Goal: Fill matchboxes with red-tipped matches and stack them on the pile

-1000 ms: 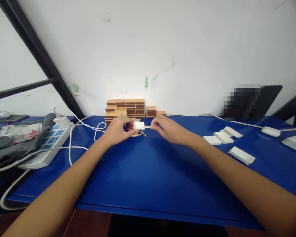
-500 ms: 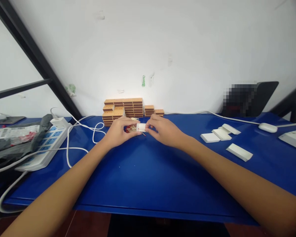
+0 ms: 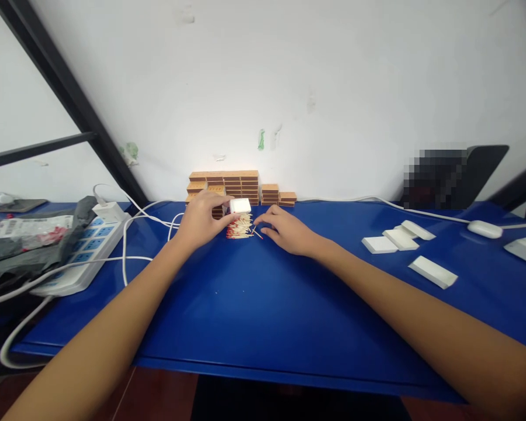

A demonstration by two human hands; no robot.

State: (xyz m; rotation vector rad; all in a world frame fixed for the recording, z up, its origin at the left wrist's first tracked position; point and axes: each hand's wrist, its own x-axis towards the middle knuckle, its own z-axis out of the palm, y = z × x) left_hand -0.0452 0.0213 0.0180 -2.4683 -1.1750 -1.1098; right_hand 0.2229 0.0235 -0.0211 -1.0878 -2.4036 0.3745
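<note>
My left hand [image 3: 205,218] pinches a small white matchbox tray [image 3: 240,206] between thumb and fingers, holding it just above a pile of matches [image 3: 241,227]. The matches have red heads and pale sticks and lie on the blue table. At the pile's right edge is my right hand [image 3: 284,229], its thumb and fingertips slightly apart beside a couple of loose matches. Behind my left hand stand stacked brown matchboxes [image 3: 236,186], partly covered by that hand.
Two short matchbox stacks [image 3: 270,194] stand by the wall. Several white trays [image 3: 379,244] lie at right on the blue table [image 3: 263,316]. A white power strip [image 3: 87,251], cables and a grey plastic bag [image 3: 26,245] occupy the left. A white adapter [image 3: 485,229] sits far right.
The left hand has lifted the tray up and back, tilting it and exposing the match pile. My right hand has let go of the tray and its fingers have come down to the matches.
</note>
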